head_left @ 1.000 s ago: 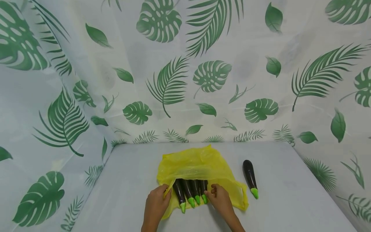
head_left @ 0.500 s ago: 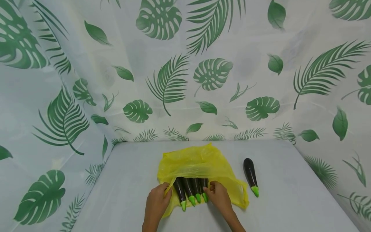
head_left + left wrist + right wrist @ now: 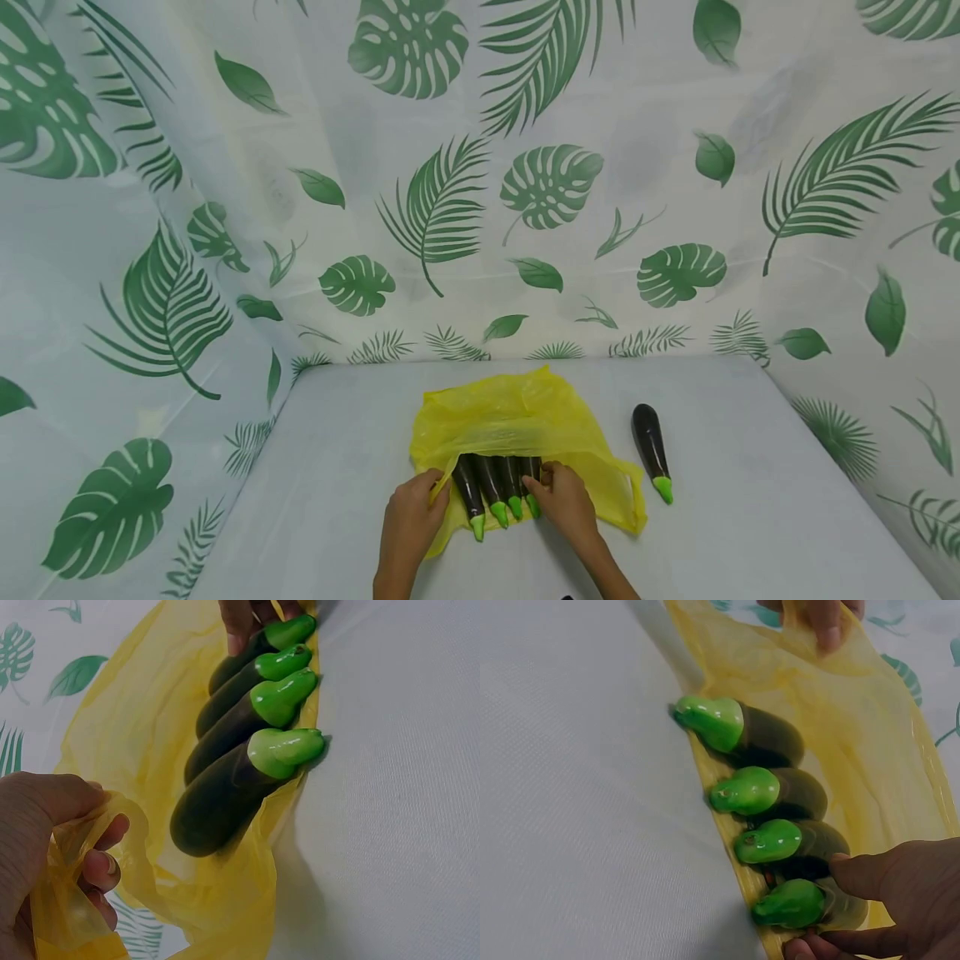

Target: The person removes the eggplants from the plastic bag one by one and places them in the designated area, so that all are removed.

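Four eggplants (image 3: 492,482): left hand (image 3: 412,512), pinching yellow bag (image 3: 487,410), should lift; right hand (image 3: 565,500), gripping their rightmost one (image 3: 789,903), align gently.

1. Four glossy, dark, green-capped eggplants (image 3: 492,482) crowd the mouth of the thin yellow plastic bag (image 3: 498,408).
2. A narrow gap separates bag and lone eggplant (image 3: 650,444).
3. Right of that, flat white surface (image 3: 750,492) lies free.

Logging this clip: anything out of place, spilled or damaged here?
Mildly odd: one eggplant lies alone on the table right of the yellow bag, while four eggplants lie side by side at its open mouth. No spill or damage shows. A dark speck at the head view's bottom edge is unidentifiable.
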{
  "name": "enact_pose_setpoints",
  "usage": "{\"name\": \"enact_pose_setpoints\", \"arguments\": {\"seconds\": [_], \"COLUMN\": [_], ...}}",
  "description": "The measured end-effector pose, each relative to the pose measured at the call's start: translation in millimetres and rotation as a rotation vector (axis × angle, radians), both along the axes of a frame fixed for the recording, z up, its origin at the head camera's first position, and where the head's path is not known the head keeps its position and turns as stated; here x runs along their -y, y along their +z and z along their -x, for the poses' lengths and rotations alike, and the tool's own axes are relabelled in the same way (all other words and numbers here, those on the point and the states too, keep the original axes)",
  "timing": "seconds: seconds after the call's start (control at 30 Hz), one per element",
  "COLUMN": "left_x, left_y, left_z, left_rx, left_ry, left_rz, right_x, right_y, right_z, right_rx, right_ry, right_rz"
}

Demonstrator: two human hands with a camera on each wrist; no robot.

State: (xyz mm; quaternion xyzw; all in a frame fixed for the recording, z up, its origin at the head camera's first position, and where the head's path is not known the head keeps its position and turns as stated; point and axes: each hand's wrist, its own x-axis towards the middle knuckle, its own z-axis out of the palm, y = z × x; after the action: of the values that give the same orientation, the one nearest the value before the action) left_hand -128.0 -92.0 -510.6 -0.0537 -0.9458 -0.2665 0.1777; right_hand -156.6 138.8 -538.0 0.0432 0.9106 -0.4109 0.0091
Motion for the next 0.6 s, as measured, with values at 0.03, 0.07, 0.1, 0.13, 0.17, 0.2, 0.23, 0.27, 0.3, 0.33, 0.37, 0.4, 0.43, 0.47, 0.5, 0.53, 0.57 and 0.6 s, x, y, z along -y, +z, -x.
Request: {"name": "enact_pose_setpoints", "arguments": {"seconds": [0.03, 0.07, 0.1, 0.13, 0.17, 0.2, 0.23, 0.27, 0.3, 0.33, 0.37, 0.4, 0.43, 0.47, 0.5, 0.53, 0.57, 0.6], "left_x": [-0.1, -0.1, 0.0, 0.0, 0.1, 0.2, 0.3, 0.5, 0.5, 0.5, 0.4, 0.3, 0.1, 0.1, -0.1, 0.0, 0.0, 0.1], "left_y": [-0.1, -0.1, -0.2, -0.3, -0.1, 0.3, 0.5, 0.6, 0.6, 0.7, 0.7, 0.7, 0.4, 0.2, 0.2, 0.1, 0.0, -0.3], "left_z": [-0.1, -0.3, -0.4, -0.3, -0.1, 0.0, 0.2, 0.3, 0.5, 0.6, 0.5, 0.2, 0.1, -0.2, -0.5, -0.9, -1.1, -1.3], "left_rx": [-0.003, -0.002, -0.002, -0.001, 0.001, 0.003, 0.006, 0.008, 0.012, 0.014, 0.015, 0.015, 0.014, 0.014, 0.015, 0.014, 0.014, 0.015], "left_ry": [0.000, -0.001, -0.001, -0.001, 0.000, 0.000, 0.003, 0.004, 0.008, 0.010, 0.012, 0.014, 0.017, 0.018, 0.020, 0.021, 0.023, 0.025], "left_rz": [-0.001, 0.000, 0.000, 0.001, 0.000, -0.002, -0.001, 0.001, 0.001, 0.001, 0.000, 0.001, 0.002, 0.002, 0.002, 0.003, 0.006, 0.008], "right_x": [1.0, 2.1, 3.1, 3.9, 4.7, 5.5, 6.2, 7.0, 7.6, 8.3, 9.1, 9.7, 10.2, 10.5, 10.7, 11.0, 11.1, 11.2], "right_y": [-0.4, -0.4, -0.4, -0.3, -0.4, 0.0, 0.3, 1.0, 1.0, 0.7, 0.5, 0.4, -0.1, -0.8, -1.6, -2.1, -2.7, -3.5], "right_z": [0.2, 0.3, 0.3, 0.4, 0.6, 0.7, 0.9, 1.2, 1.4, 2.1, 2.7, 3.2, 3.8, 4.2, 4.6, 4.9, 5.1, 5.3], "right_rx": [-0.006, -0.009, -0.014, -0.017, -0.025, -0.038, -0.049, -0.054, -0.059, -0.059, -0.060, -0.056, -0.051, -0.049, -0.045, -0.040, -0.036, -0.032], "right_ry": [0.003, 0.002, 0.001, -0.001, 0.000, -0.003, -0.005, -0.009, -0.012, -0.016, -0.019, -0.022, -0.025, -0.029, -0.034, -0.039, -0.045, -0.048], "right_rz": [-0.002, -0.007, -0.011, -0.017, -0.029, -0.041, -0.052, -0.058, -0.061, -0.063, -0.063, -0.059, -0.061, -0.059, -0.058, -0.059, -0.060, -0.063]}}
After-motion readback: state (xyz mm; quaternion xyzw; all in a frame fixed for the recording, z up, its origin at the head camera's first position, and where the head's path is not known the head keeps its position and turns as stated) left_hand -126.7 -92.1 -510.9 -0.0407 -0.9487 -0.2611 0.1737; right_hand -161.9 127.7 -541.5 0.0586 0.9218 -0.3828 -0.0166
